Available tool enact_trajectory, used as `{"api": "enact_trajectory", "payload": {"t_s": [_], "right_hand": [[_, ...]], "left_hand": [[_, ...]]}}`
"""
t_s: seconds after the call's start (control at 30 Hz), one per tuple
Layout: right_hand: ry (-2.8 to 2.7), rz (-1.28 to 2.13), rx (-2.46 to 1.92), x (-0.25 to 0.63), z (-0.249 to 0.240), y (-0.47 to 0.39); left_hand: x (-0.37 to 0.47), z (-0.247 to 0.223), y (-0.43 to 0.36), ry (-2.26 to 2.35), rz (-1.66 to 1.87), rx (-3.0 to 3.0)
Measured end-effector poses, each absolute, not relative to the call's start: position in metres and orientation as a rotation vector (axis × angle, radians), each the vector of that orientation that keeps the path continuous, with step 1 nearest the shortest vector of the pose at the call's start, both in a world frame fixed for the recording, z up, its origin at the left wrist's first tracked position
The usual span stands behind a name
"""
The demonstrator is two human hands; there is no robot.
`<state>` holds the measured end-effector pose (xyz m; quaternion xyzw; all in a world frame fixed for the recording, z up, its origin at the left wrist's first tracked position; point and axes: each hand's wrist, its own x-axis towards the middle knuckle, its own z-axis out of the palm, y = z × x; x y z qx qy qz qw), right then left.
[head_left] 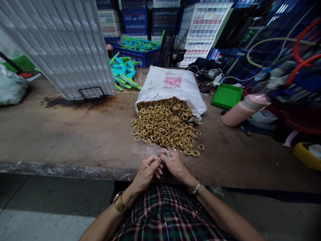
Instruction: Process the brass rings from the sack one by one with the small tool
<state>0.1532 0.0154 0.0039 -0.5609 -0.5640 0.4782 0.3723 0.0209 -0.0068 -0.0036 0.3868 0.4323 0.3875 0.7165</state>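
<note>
With the fingers of the left hand (148,168) closed, pinches a small piece (159,158), too small to tell clearly. With the right hand (177,167), also closed, grips a small grey tool (168,153), very near to the left fingertips. Cannot tell if the small piece touches both hands. Just beyond the hands, on the bench (87,134), can see many brass-coloured rings (163,125), spilling in a heap from the open mouth of a white sack (170,78). To the right of the sack, can see a green tray (227,95) and a tilted pink bottle (238,112). To the left, can see a ribbed plastic panel (75,43), leaning, and turquoise and green plastic parts (124,72). Farther back, can see stacked crates (135,21).
</note>
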Motion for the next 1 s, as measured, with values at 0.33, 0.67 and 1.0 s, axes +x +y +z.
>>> {"api": "enact_trajectory", "payload": {"t_s": [0.33, 0.67, 1.0], "right_hand": [[-1.768, 0.964, -1.453, 0.156, -0.001, 0.014], [-2.268, 0.704, -1.386, 0.156, -0.004, 0.003], [-2.275, 0.687, -1.453, 0.153, -0.005, 0.0]], "left_hand": [[0.018, 0.004, -0.014, 0.816, 0.974, 0.629], [0.007, -0.006, -0.015, 0.992, 0.976, 0.914], [0.009, 0.005, -0.018, 1.056, 0.992, 0.953]]}}
